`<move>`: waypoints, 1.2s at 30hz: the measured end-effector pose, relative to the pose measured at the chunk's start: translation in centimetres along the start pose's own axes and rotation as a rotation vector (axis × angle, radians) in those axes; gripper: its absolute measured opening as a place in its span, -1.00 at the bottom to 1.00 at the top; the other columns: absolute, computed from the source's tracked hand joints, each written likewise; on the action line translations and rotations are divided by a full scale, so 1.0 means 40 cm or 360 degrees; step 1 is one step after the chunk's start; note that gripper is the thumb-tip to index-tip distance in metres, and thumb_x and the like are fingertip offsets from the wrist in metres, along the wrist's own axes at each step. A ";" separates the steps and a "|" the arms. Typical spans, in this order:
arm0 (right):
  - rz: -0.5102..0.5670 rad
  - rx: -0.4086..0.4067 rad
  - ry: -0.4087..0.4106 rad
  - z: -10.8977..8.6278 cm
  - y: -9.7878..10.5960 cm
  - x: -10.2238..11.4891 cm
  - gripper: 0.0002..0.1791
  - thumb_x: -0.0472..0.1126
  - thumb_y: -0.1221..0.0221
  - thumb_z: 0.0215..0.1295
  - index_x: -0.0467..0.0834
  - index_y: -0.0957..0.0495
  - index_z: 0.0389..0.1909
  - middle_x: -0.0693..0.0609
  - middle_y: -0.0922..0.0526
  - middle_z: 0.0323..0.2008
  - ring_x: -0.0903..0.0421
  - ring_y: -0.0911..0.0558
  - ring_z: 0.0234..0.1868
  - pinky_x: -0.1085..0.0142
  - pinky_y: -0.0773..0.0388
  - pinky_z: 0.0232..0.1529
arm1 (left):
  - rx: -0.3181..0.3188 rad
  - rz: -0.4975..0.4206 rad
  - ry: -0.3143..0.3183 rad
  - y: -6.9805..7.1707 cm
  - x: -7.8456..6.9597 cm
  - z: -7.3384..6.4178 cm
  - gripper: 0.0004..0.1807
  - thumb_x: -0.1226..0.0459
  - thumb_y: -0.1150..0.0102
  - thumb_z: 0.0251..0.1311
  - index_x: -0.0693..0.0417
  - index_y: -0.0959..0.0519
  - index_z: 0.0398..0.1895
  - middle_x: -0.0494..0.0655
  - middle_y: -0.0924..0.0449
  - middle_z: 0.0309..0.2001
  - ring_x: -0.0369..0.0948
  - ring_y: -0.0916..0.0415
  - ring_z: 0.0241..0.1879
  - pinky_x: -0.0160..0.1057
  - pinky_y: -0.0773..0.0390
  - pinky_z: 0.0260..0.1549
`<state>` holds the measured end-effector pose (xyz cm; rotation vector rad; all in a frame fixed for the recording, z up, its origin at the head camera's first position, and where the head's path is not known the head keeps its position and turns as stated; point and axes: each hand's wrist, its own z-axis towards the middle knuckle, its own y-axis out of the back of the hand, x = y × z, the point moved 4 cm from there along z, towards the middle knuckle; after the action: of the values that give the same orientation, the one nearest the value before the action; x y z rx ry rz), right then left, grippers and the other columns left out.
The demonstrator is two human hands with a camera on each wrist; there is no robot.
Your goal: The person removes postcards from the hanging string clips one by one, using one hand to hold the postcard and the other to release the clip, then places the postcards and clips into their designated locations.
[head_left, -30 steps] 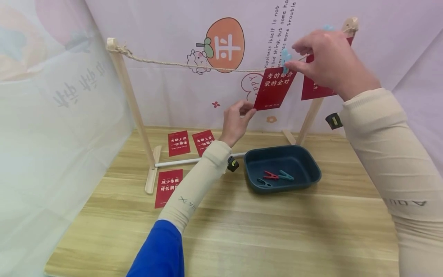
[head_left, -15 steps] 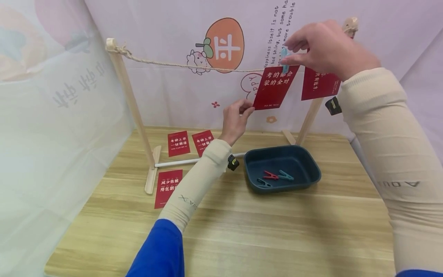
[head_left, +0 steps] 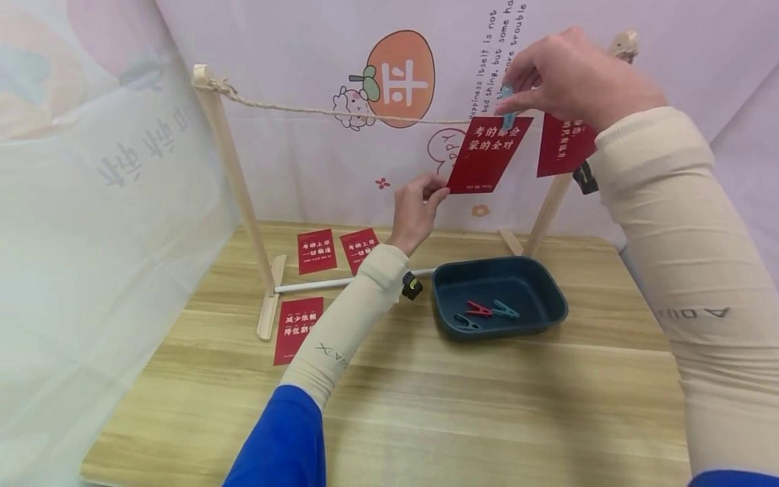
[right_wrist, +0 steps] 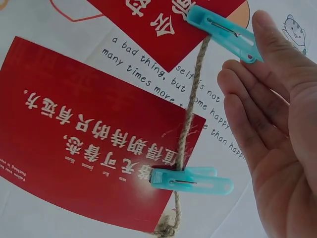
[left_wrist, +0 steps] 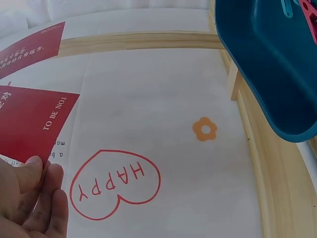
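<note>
In the head view my left hand [head_left: 416, 211] pinches the lower left corner of a red card [head_left: 489, 155] with white writing. The card's top edge lies at the twine line [head_left: 341, 114]. A light blue clothespin [right_wrist: 225, 33] sits on that top edge, and my right hand [head_left: 581, 80] pinches its outer end between thumb and index finger. Beside it, a second red card [right_wrist: 94, 134] hangs from the twine by another light blue clothespin [right_wrist: 190, 180]. The left wrist view shows thumb and fingertips at the held card's corner.
A dark blue tub [head_left: 438, 308] holds several clothespins, one of them red [head_left: 479, 309]. Red cards [head_left: 317, 251] lie on the wooden table [head_left: 475, 406] at the left. Wooden posts [head_left: 234, 182] at both sides carry the twine, and a white rod [head_left: 313, 285] runs low between them.
My right hand has risen slightly and its forearm has swung a little left, fingers staying at the clothespin. The left hand keeps its place at the card's corner. The view has shifted slightly.
</note>
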<state>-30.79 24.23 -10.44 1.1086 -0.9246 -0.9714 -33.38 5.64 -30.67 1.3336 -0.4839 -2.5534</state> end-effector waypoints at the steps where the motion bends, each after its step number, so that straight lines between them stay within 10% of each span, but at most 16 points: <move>1: -0.0008 -0.0001 0.0003 0.001 0.001 -0.001 -0.41 0.00 -0.31 0.47 -0.28 -0.55 0.36 -0.37 -0.65 0.21 -0.32 -0.61 0.14 -0.32 -0.59 0.29 | -0.0002 0.0001 -0.0001 0.000 0.000 0.000 -0.81 0.30 -0.28 0.45 0.18 -0.71 0.01 0.05 -0.81 0.00 -0.13 -0.74 -0.08 -0.42 -0.70 0.00; 10: -0.0120 0.0024 0.0021 0.006 0.006 -0.001 -0.46 0.12 -0.38 0.37 -0.26 -0.69 0.08 -0.34 -0.72 0.06 -0.26 -0.60 0.05 -0.26 -0.64 0.21 | 0.0004 -0.0005 0.0012 -0.005 0.002 0.000 -0.81 0.29 -0.29 0.44 0.18 -0.72 0.00 0.05 -0.81 -0.03 -0.15 -0.74 -0.11 -0.44 -0.71 -0.03; 36: 0.0042 -0.0342 -0.0017 -0.022 0.033 0.010 -0.53 0.03 -0.19 0.55 -0.19 -0.67 0.25 -0.29 -0.65 0.29 -0.31 -0.56 0.22 -0.29 -0.56 0.34 | 0.0008 -0.0036 0.0002 -0.015 0.011 -0.011 -0.83 0.29 -0.29 0.45 0.17 -0.71 -0.01 0.05 -0.82 -0.04 -0.14 -0.75 -0.10 -0.43 -0.70 -0.02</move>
<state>-29.63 24.29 -9.29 0.9087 -0.8201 -1.0302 -33.29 5.98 -31.46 1.3497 -0.4783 -2.5709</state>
